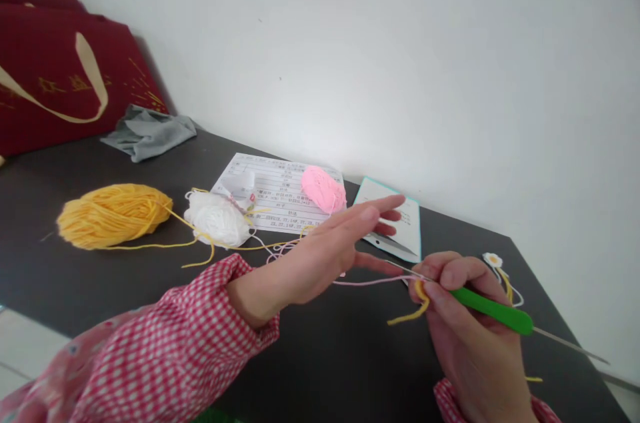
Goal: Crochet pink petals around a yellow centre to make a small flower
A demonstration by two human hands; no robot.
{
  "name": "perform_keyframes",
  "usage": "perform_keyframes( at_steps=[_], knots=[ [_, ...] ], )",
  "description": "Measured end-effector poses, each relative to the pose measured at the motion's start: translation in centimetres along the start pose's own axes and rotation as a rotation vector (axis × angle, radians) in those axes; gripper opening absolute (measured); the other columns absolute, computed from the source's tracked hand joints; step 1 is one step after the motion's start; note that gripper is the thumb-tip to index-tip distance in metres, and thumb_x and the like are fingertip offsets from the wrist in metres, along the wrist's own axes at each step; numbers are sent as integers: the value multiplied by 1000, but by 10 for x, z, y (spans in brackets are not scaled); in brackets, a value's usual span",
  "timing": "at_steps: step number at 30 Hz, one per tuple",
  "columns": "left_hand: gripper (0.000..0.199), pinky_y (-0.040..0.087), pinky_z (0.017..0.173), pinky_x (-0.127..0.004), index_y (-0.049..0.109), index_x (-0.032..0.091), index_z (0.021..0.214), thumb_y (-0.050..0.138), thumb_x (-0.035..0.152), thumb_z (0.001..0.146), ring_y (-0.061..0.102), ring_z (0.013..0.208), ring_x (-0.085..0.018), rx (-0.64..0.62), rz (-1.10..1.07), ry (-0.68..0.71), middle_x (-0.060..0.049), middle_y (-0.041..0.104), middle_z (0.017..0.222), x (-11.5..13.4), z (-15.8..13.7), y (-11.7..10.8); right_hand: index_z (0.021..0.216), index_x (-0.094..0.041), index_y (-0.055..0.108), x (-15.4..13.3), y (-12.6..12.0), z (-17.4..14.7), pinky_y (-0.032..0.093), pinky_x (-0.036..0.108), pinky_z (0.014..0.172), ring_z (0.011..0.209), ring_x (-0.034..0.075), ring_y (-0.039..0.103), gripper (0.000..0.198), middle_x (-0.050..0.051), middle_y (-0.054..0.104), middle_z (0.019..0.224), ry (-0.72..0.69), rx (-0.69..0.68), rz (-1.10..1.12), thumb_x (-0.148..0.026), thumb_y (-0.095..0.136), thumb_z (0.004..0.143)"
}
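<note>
In my right hand [465, 323] is a crochet hook [493, 311] with a green handle. Thin metal sticks out at both ends, one tip reaching left toward my left hand. The same fingers pinch a small piece of yellow yarn work [421, 293], whose short tail hangs to the left. My left hand [335, 246] is stretched out over the table, fingers apart, its little finger near the hook's tip. A pale pink strand [373, 281] runs from the right fingers to below the left hand; whether it loops around a finger I cannot tell.
On the dark table [330, 356] lie a yellow yarn ball [115, 216], a white one [217, 219] and a pink one [323, 189] on a printed sheet [285, 206]. Scissors [395, 246] rest on a booklet [410, 223]. A small flower [493, 260], grey cloth [150, 133] and red bag [60, 69] stand around.
</note>
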State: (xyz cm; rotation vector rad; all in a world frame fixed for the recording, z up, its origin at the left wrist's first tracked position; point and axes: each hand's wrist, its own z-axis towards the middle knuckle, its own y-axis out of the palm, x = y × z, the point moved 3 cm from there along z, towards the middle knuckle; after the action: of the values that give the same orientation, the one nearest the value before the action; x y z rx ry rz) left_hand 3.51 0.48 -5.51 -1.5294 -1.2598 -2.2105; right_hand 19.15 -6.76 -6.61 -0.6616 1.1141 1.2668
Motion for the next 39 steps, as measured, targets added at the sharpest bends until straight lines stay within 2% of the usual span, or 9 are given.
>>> perform_keyframes(
  at_steps=[5, 8, 10, 13, 16, 18, 21, 26, 39],
  knots=[
    [47, 57, 66, -32, 68, 44, 125, 40, 66, 95, 61, 112, -27, -133, -312, -136, -6, 64, 128, 3, -10, 1, 73, -21, 65, -1, 1, -1, 55, 18, 58, 66, 10, 62, 18, -1, 63, 75, 27, 41, 50, -17, 82, 78],
    [43, 56, 72, -35, 65, 58, 122, 31, 68, 97, 59, 126, -26, 165, -164, 111, 6, 63, 138, 24, -15, -8, 71, -21, 64, -4, 4, -4, 54, 20, 55, 62, 10, 61, 19, -2, 62, 73, 35, 63, 64, -17, 82, 78],
    [57, 53, 90, -41, 78, 49, 101, 22, 63, 101, 51, 137, -24, 270, -21, 252, 9, 65, 136, 35, -19, -11, 72, -22, 64, -5, 6, -6, 54, 22, 55, 62, 11, 60, 18, -2, 62, 74, 8, 94, 61, -16, 80, 78],
    [73, 34, 117, -44, 81, 37, 69, 20, 54, 105, 36, 149, -22, 136, 227, 264, 12, 64, 139, 34, -22, -4, 75, -22, 66, -7, 6, -12, 55, 21, 59, 67, 11, 62, 16, -1, 65, 77, -61, 144, 10, -11, 76, 80],
    [57, 19, 125, -42, 83, 31, 86, 32, 49, 105, 27, 153, -24, 51, 509, 138, 10, 51, 154, 17, -22, 2, 80, -24, 67, -7, 6, -18, 57, 19, 67, 76, 11, 65, 20, -1, 67, 84, -115, 133, -87, -4, 71, 82],
    [42, 26, 122, -43, 81, 28, 100, 44, 47, 102, 35, 148, -26, 75, 578, 92, 3, 47, 158, 5, -21, 3, 84, -24, 67, -6, 6, -21, 58, 19, 68, 80, 11, 65, 23, -1, 67, 88, -142, 95, -160, -1, 68, 83],
    [30, 40, 110, -41, 80, 23, 107, 63, 44, 93, 56, 126, -25, 69, 445, 50, -9, 61, 136, -12, -16, 5, 85, -23, 66, -6, 6, -24, 57, 19, 66, 82, 12, 65, 25, 0, 67, 91, -202, 55, -263, 2, 66, 84],
    [33, 50, 85, -33, 83, 23, 96, 92, 28, 64, 58, 82, -13, 98, -65, -159, 0, 64, 88, -32, -12, 9, 89, -22, 66, -3, 9, -26, 56, 21, 68, 89, 13, 64, 27, 0, 66, 96, -272, 32, -325, 4, 64, 83],
    [27, 46, 90, -25, 82, 20, 94, 90, 21, 68, 65, 76, -8, 201, -319, -219, 3, 74, 71, -45, -14, 5, 105, -23, 72, 10, -11, -32, 53, 26, 87, 101, 17, 64, 18, 4, 69, 109, -138, -131, -319, -15, 58, 96]
  ],
)
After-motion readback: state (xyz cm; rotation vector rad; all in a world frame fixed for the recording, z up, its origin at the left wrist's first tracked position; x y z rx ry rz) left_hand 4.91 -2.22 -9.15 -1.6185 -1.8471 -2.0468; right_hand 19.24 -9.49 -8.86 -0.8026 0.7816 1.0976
